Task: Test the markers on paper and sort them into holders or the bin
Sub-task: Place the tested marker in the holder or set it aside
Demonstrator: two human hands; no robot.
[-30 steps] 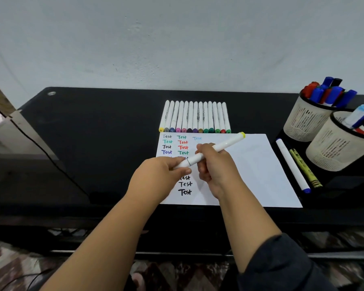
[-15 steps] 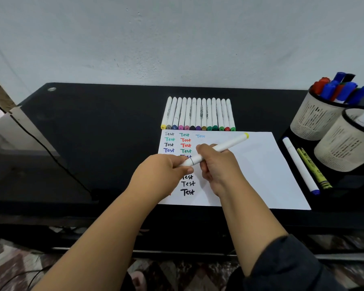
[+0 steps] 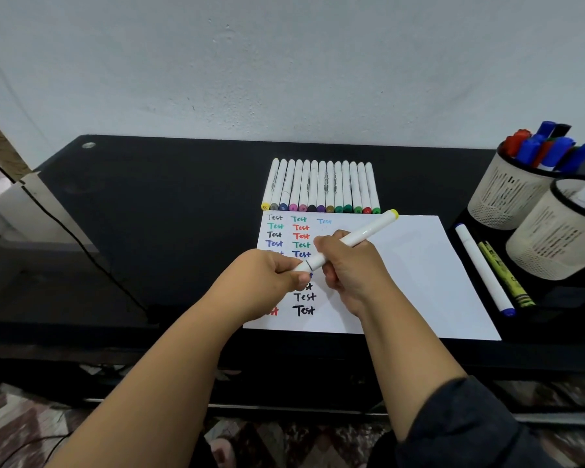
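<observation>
At the far left a black cable [image 3: 81, 244] runs down across the edge of the black table [image 3: 169, 211], whose dark top carries everything else. Toward the middle, the left hand [image 3: 267, 278] hovers over the sheet of paper [image 3: 416, 265], its fingers curled and pinching the near cap end of a white marker [image 3: 355, 239]; a thin dark seam shows on the barrel just beside those fingertips. The right hand [image 3: 348, 268] grips the same marker farther up the barrel, fingers wrapped round it, so the marker is held in the air above the paper, slanting up and to the right with its yellow end cap pointing toward the far right corner of the sheet. On the left part of the paper stand columns of the word "Test" in black, green, red, blue and light blue, partly hidden under both hands. Just beyond the paper's far edge lies a row of white markers [image 3: 321, 185], side by side and touching, coloured caps toward the paper. Right of the sheet a white marker with a blue cap [image 3: 483, 268] and a yellow-green crayon [image 3: 505, 275] lie next to each other. At the far right stand two cream mesh holders, the far holder [image 3: 504, 197] full of red, blue and black pens, the near holder [image 3: 554, 241] cut by the frame edge
</observation>
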